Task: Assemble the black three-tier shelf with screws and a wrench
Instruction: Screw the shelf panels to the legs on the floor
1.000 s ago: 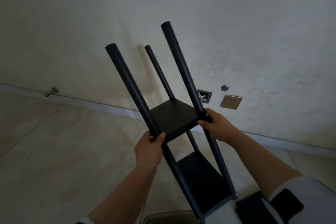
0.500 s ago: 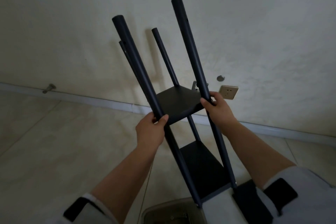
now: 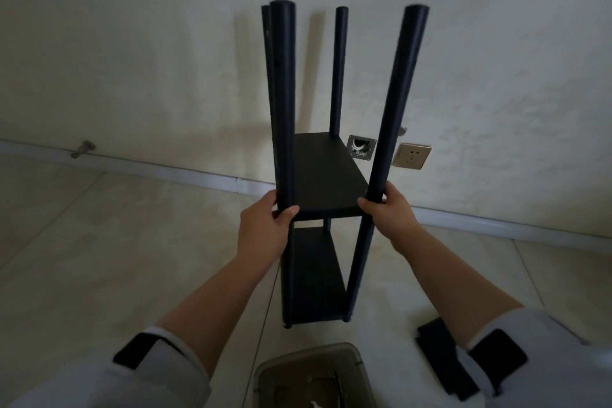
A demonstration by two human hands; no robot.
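You have the shelf point(image 3: 318, 175) up in front of you, both hands on it. Your left hand point(image 3: 263, 232) is wrapped round the near left post point(image 3: 283, 103), thumb across the front, just where the upper board point(image 3: 323, 172) meets it. Your right hand point(image 3: 389, 212) is curled round the near right post point(image 3: 395, 103) at the same level. The frame stands close to upright, its feet low over the floor point(image 3: 116, 242) or on it; I can't tell which.

Two boards are in: the upper one between your hands and a lower board point(image 3: 313, 278) near the bottom. All four posts run on bare above your grip, so the third tier looks to be the piece left. I'd put you about two thirds through.

A black panel point(image 3: 443, 358) lies on the floor by your right forearm, possibly that last tier. The clear box point(image 3: 314, 374) below holds small hardware, too dim to name. No wrench shows plainly. Whether the fitted screws are tight, the view doesn't say.
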